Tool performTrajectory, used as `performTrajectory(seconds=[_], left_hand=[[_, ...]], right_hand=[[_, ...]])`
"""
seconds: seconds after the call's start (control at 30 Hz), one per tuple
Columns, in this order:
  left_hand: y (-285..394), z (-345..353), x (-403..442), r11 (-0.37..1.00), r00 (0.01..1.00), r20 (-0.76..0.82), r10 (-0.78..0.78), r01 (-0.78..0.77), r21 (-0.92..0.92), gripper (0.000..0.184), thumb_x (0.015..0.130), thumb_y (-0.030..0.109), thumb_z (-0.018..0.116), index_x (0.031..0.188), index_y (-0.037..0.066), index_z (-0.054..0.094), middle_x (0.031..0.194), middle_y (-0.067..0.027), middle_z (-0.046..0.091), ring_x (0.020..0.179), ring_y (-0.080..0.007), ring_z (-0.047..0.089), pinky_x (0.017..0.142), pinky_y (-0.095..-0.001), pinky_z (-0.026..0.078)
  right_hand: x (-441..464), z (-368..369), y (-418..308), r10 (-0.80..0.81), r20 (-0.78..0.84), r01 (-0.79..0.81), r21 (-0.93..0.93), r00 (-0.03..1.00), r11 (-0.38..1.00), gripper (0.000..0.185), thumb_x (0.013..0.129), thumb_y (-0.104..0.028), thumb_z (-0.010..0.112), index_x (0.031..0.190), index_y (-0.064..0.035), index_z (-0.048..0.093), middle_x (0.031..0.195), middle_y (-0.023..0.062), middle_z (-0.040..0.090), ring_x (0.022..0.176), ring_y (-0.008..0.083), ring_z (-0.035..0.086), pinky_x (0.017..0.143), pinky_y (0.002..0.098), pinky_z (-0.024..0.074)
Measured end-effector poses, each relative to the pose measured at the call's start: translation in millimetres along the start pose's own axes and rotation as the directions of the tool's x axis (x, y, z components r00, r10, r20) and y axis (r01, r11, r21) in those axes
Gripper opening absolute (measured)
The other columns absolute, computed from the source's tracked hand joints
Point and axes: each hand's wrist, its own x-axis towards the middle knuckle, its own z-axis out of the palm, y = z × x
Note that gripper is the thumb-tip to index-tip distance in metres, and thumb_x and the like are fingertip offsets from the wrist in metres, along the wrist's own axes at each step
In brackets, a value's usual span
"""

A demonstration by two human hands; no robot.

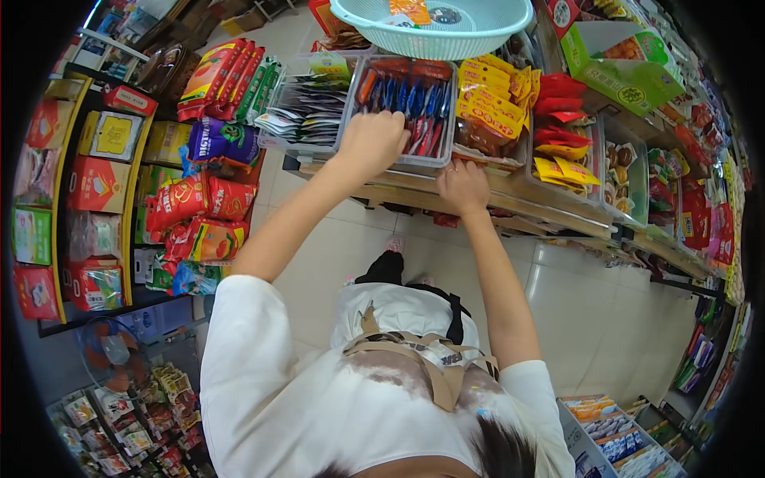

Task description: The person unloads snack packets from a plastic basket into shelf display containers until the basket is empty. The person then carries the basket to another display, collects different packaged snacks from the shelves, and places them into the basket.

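Note:
My left hand (373,145) is over the near left corner of a clear plastic bin (434,162) filled with blue and red snack packets (410,103). Its fingers are curled down, and what they hold, if anything, is hidden. My right hand (464,187) rests at the front edge of the neighbouring bin, which holds yellow packets (490,95); its fingers are bent around that edge. Left of my left hand is a bin of white and dark packets (307,111). Red and yellow packets (562,131) fill a bin to the right.
A light blue plastic basket (434,40) sits behind the bins, with a few packets in it. A green open carton (621,76) stands at the back right. Shelves of boxed goods (100,183) and red bags (207,199) line the left. Tiled floor (558,311) shows below.

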Motion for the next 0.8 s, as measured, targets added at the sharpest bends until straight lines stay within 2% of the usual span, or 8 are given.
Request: performTrajectory(seconds=[0.07, 0.1, 0.13, 0.23, 0.27, 0.4, 0.7, 0.8], left_hand=[[2.6, -26.5, -18.6, 0.958, 0.986, -0.154, -0.066, 0.02, -0.285, 0.016, 0.077, 0.019, 0.059, 0.078, 0.004, 0.056, 0.068, -0.0098, 0.059, 0.055, -0.023, 0.057, 0.052, -0.0344, 0.044], [-0.3, -34.6, -36.5, 0.882, 0.956, -0.115, -0.268, 0.196, -0.428, 0.013, 0.078, 0.016, 0.058, 0.084, 0.004, 0.056, 0.069, -0.0073, 0.058, 0.056, -0.0189, 0.055, 0.052, -0.0322, 0.043], [-7.5, -42.7, -54.8, 0.752, 0.89, -0.044, -0.454, 0.356, -0.554, 0.013, 0.079, 0.013, 0.056, 0.09, 0.004, 0.056, 0.07, -0.0048, 0.058, 0.057, -0.0148, 0.054, 0.052, -0.0299, 0.043], [-65.9, -18.5, -126.8, 0.402, 0.602, -0.112, -0.791, 0.373, -0.836, 0.014, 0.083, 0.009, 0.052, 0.095, 0.002, 0.055, 0.078, -0.0027, 0.056, 0.065, -0.0098, 0.053, 0.056, -0.0261, 0.044], [-85.7, -6.5, -149.1, 0.269, 0.481, -0.073, -0.874, 0.352, -0.897, 0.014, 0.084, 0.009, 0.051, 0.095, 0.002, 0.055, 0.083, -0.0036, 0.057, 0.069, -0.0105, 0.055, 0.059, -0.0259, 0.045], [-153.3, 51.0, -189.3, 0.196, 0.34, -0.032, -0.94, 0.459, -0.866, 0.019, 0.084, 0.011, 0.049, 0.099, -0.001, 0.052, 0.093, -0.0083, 0.056, 0.081, -0.0159, 0.057, 0.074, -0.026, 0.044], [-232.9, 144.4, -128.3, 0.105, 0.435, 0.155, -0.887, 0.516, -0.85, 0.024, 0.084, 0.02, 0.046, 0.098, 0.003, 0.055, 0.079, -0.0076, 0.059, 0.075, -0.0155, 0.055, 0.07, -0.0246, 0.041], [-239.2, 177.5, -126.8, 0.304, 0.548, 0.14, -0.824, 0.638, -0.707, 0.024, 0.085, 0.016, 0.043, 0.101, 0.003, 0.055, 0.076, -0.0066, 0.058, 0.074, -0.0141, 0.054, 0.068, -0.0246, 0.042]], right_hand=[[1.3, -0.4, 0.9, -0.008, 0.006, 0.008, -0.02, 1.0, 1.0, 0.012, 0.07, -0.024, 0.053, 0.066, -0.0128, 0.056, 0.067, 0.0008, 0.055, 0.066, 0.0189, 0.051, 0.058, 0.0316, 0.0424], [1.0, 0.2, 0.8, 0.0, 0.008, 0.0, -0.006, 1.0, 1.0, 0.012, 0.069, -0.024, 0.053, 0.066, -0.0125, 0.056, 0.068, 0.0011, 0.055, 0.066, 0.0194, 0.051, 0.058, 0.0322, 0.0427], [0.1, 0.0, 0.5, 0.007, 0.013, -0.007, 0.009, 1.0, 1.0, 0.012, 0.069, -0.023, 0.053, 0.066, -0.0121, 0.056, 0.069, 0.0013, 0.055, 0.066, 0.0198, 0.051, 0.058, 0.0328, 0.0429], [0.3, -2.3, -0.8, 0.025, 0.027, -0.027, 0.05, 0.999, 0.998, 0.011, 0.068, -0.022, 0.053, 0.067, -0.011, 0.056, 0.069, 0.0021, 0.055, 0.066, 0.0208, 0.051, 0.058, 0.0343, 0.0434], [0.6, -2.3, -1.4, 0.017, 0.026, -0.018, 0.052, 1.0, 0.998, 0.011, 0.068, -0.022, 0.053, 0.067, -0.011, 0.056, 0.069, 0.0021, 0.055, 0.066, 0.0208, 0.051, 0.058, 0.0343, 0.0434], [-2.4, 0.4, 1.3, 0.008, 0.061, -0.011, 0.051, 0.998, 0.999, 0.012, 0.067, -0.02, 0.055, 0.071, -0.009, 0.059, 0.072, 0.0032, 0.056, 0.065, 0.0221, 0.051, 0.058, 0.0351, 0.0436], [-2.9, -2.0, -1.6, 0.105, 0.059, -0.108, 0.058, 0.993, 0.992, 0.018, 0.064, -0.02, 0.06, 0.079, -0.0097, 0.06, 0.073, 0.005, 0.057, 0.064, 0.0251, 0.052, 0.057, 0.0366, 0.0431], [-3.0, 1.8, -1.7, 0.127, 0.058, -0.129, 0.046, 0.99, 0.991, 0.02, 0.063, -0.022, 0.061, 0.08, -0.0108, 0.06, 0.071, 0.0053, 0.057, 0.063, 0.0259, 0.052, 0.056, 0.0372, 0.0426]])
